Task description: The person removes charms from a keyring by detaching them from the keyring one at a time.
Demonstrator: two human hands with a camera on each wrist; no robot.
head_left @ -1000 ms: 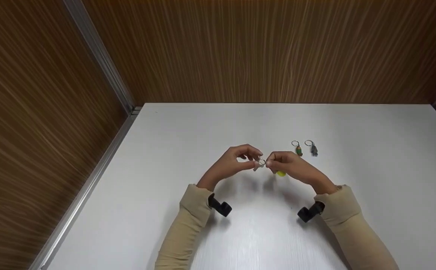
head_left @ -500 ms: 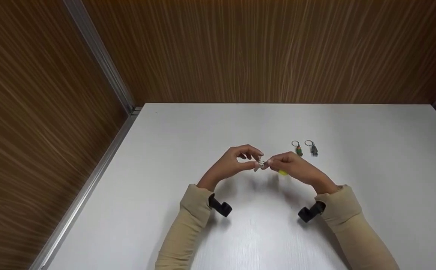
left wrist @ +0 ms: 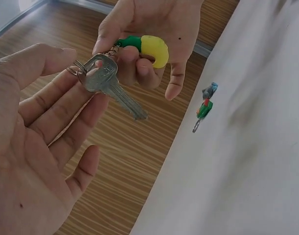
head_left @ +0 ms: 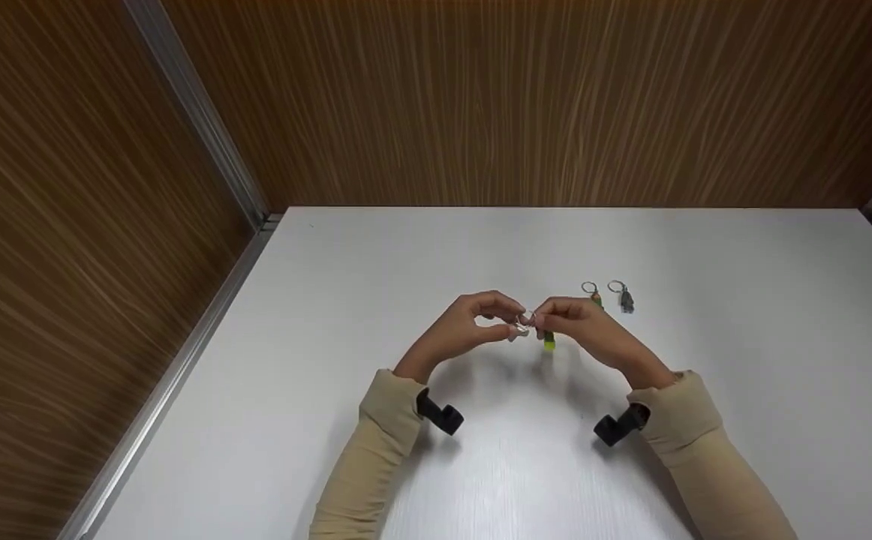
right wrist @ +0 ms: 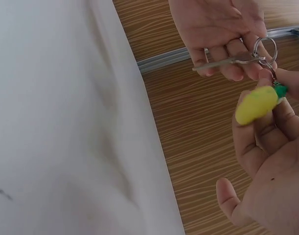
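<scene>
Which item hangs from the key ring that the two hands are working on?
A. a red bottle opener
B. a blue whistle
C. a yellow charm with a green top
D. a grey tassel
C: in the left wrist view the yellow charm with its green top hangs from the ring beside the silver key, pinched by the right hand while the left hand holds the key.

From the head view the key (head_left: 520, 330) and its ring are pretty much swallowed by the fingertips, just a tiny glint, so you can't make out how it's gripped there. The two keychains (head_left: 607, 295) lying beyond the right hand (head_left: 582, 324) are too small to read, only rings with a greenish and a grey blob. In the right wrist view that hand runs off the bottom and right edges.
</scene>
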